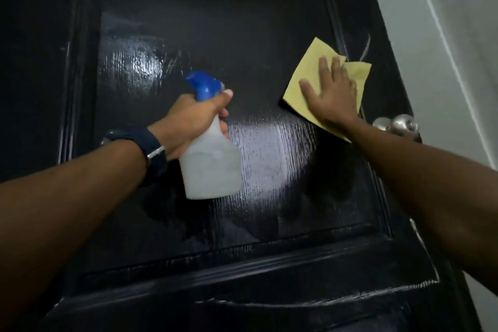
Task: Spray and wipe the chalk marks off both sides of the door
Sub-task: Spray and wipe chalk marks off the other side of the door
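- My left hand grips the neck of the one spray bottle, fingers curled round it below the blue trigger head, whose nozzle points at the door.
- My right hand lies flat with straight, spread fingers and presses the one yellow cloth against the black panel; it clutches nothing, only pushes.
- The cloth's edges stick out past my fingers above and to both sides, and its lower corner shows just under my wrist.
- Just right of the pressing hand runs the panel's raised moulding, and a pale chalk streak crosses the frame strip beyond it (thin, slanted).
- Lower right of that hand sits the silver door knob, near my wrist, by the door's edge; past it stands the pale wall.
- Between my two hands the panel is open, wet and glossy, with two bright patches of glare.
- Below both forearms, more white chalk lines trail along the bottom rail.
- A dark watch wraps my left wrist.
- Count: two hands, one bottle, one cloth, one knob.
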